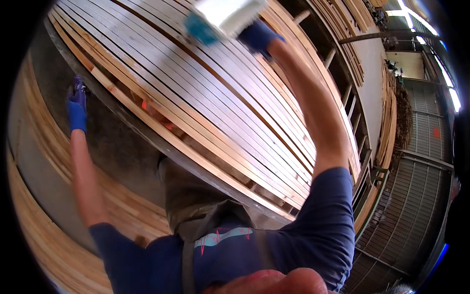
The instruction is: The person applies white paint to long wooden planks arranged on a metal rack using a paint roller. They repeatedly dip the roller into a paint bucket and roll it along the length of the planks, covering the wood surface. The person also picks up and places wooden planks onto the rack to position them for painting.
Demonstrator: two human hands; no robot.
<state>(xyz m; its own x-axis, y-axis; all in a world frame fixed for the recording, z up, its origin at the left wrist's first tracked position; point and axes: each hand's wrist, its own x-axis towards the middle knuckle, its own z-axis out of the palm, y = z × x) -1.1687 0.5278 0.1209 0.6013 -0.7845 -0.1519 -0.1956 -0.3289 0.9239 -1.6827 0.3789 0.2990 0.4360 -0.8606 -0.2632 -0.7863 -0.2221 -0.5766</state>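
Right hand [258, 36], blue-gloved, reaches far over the slats [196, 93] and grasps a white block with a teal end [220, 17], blurred, resting on the far slats. Left hand [77, 105], also gloved, hangs at the left past the table edge [122, 117]; whether its fingers are clenched cannot be told. Orange marks [145, 105] show between the near slats. More lumber [389, 112] is stacked at the right.

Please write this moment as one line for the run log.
right hand: blue glove, holds white block on the wooden slats | left hand: blue glove, out to the side, grip unclear | slats partly painted white
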